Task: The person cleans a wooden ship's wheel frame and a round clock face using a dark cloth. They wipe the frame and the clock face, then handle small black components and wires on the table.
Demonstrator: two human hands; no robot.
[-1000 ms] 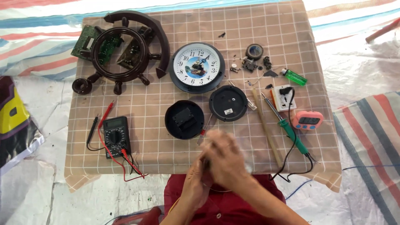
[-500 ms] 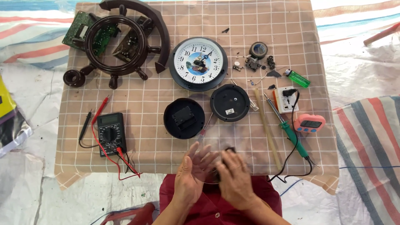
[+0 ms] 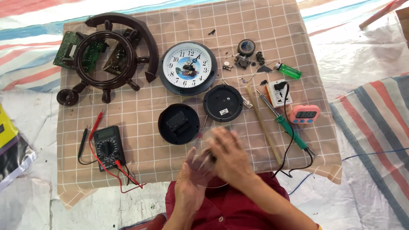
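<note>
On the checked cloth (image 3: 140, 25) lies a black round case back (image 3: 223, 102) with a small white rectangular label near its lower edge. At the far left edge, off the cloth, is a yellow and black package (image 3: 9, 147), partly cut by the frame. The pink timer (image 3: 304, 114) has a dark rectangular screen. The white clock face (image 3: 188, 67) carries a small coloured picture in its middle.

The left hand (image 3: 192, 181) and the right hand (image 3: 230, 155) meet at the near edge of the cloth, the right one lying over the left. Between them is a thin clear round cover (image 3: 209, 136); its rim shows above and below the fingers. The hands are blurred, so I cannot tell how firmly each one grips it. A red screwdriver (image 3: 200, 132) lies just beside the left fingers, and the other black back (image 3: 178, 123) is near, up to the left.
</note>
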